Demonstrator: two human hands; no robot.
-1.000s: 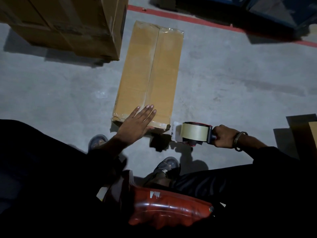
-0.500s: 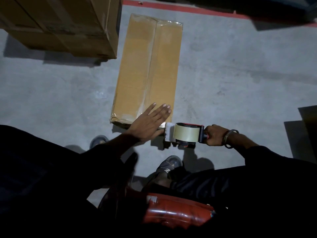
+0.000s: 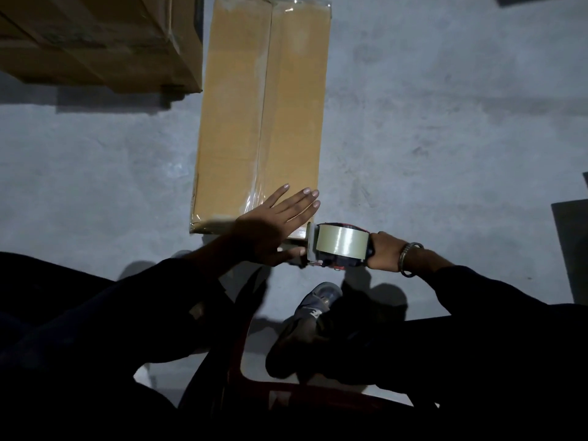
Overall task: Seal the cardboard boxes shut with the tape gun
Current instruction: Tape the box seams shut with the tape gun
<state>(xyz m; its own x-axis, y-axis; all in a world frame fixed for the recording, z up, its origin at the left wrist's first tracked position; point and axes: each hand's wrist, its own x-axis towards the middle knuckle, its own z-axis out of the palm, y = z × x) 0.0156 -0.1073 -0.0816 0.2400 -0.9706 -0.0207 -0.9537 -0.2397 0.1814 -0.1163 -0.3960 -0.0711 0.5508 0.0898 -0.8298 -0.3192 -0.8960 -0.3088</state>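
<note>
The cardboard box (image 3: pixel 261 116), long and flat, lies on the grey concrete floor (image 3: pixel 429 138) in front of me, its two top flaps meeting along a centre seam with clear tape glinting at the near and far ends. I see my left hand (image 3: pixel 270 230) laid flat over the near right corner of the box, fingers (image 3: pixel 302 202) straight and spread, thumb pointing toward the tape gun (image 3: pixel 337 246). My right hand (image 3: pixel 385 251), a bracelet (image 3: pixel 407 259) on its wrist, has its fingers curled round the gun's handle; the gun's front edge sits at the box's near end, just beside my left thumb. A larger stack of cartons (image 3: pixel 95 39) stands at far left, close to the box. A shoe (image 3: pixel 318 303) shows below the gun.
</note>
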